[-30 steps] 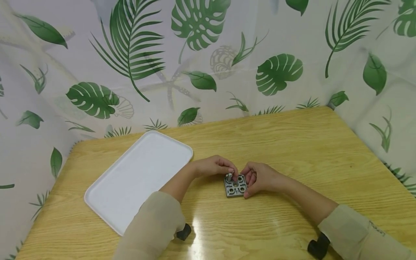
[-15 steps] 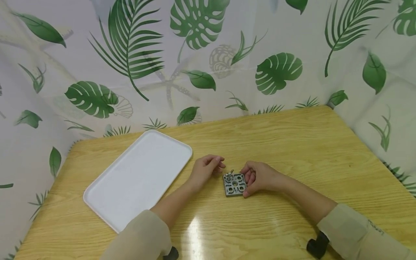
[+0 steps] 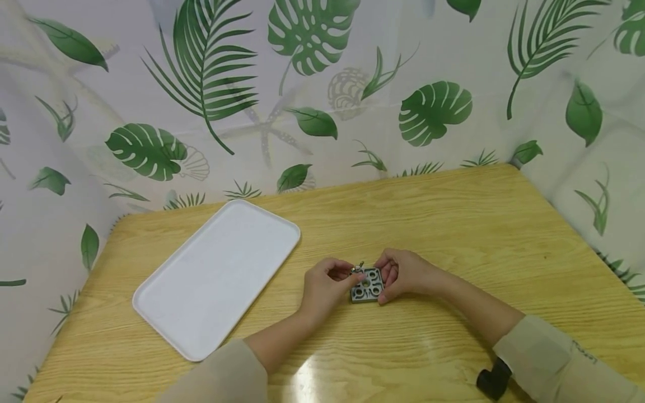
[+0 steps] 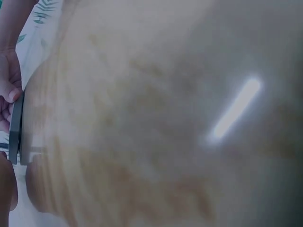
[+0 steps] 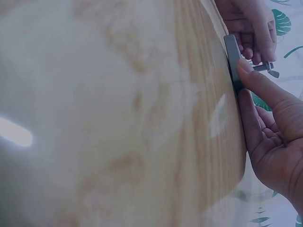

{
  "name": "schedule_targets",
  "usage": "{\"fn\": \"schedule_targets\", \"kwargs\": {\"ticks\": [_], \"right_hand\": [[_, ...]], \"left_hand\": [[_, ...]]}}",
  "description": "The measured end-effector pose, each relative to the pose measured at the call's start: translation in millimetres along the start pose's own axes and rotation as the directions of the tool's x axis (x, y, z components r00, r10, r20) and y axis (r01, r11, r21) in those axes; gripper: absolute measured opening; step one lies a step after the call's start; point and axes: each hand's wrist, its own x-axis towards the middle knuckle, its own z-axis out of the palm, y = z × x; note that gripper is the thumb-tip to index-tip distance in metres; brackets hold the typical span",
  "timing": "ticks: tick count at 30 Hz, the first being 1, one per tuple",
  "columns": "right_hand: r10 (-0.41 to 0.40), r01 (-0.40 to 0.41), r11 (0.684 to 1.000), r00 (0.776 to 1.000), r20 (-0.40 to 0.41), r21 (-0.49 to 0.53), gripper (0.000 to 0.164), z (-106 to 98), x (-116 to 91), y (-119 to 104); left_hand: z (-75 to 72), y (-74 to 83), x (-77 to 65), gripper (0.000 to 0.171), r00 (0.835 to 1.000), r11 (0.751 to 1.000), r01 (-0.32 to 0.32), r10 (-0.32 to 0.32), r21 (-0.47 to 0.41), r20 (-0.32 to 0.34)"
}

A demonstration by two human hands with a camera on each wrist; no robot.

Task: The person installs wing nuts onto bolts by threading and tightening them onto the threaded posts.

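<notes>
A small square grey metal plate [image 3: 367,292] with several round holes lies flat on the table. My right hand [image 3: 410,274] holds it by its right edge, thumb at the near corner and fingers at the far one. From the plate's far left corner rises a shiny wing bolt [image 3: 360,267]; its shank and winged end [image 5: 273,73] show side-on in the right wrist view. My left hand [image 3: 325,286] has thumb and forefinger around this bolt, partly hiding it. Seen edge-on in the left wrist view, the plate [image 4: 16,127] stands between both hands.
A white rectangular tray [image 3: 216,280] lies to the left on the wooden table [image 3: 453,218]. Behind the table hangs a leaf-patterned cloth [image 3: 383,50]. A black device [image 3: 494,379] sits under the right sleeve.
The left hand drew back leftward from the bolt, leaving it standing in the plate, then came back and took hold of it. The right hand has kept its grip on the plate.
</notes>
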Motion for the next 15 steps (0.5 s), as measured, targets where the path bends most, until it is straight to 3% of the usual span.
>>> {"fn": "schedule_targets", "kwargs": {"ticks": [7,11,15], "right_hand": [[0.002,-0.002,1.000,1.000,-0.005,0.006,0.062,-1.3,-2.0,2.4],[0.012,-0.012,1.000,1.000,-0.013,0.008,0.062,-1.6,-2.7,2.3],[0.010,-0.010,1.000,1.000,-0.010,0.011,0.063,-0.7,-1.9,2.1]], "left_hand": [[2.7,-3.9,3.1,0.016,0.997,0.997,-0.078,0.078,-0.003,0.002],[-4.4,-8.1,10.7,0.015,0.985,0.989,-0.149,0.148,0.008,0.092],[-14.5,-10.9,24.6,0.017,0.960,0.986,-0.168,0.162,0.008,0.228]]}}
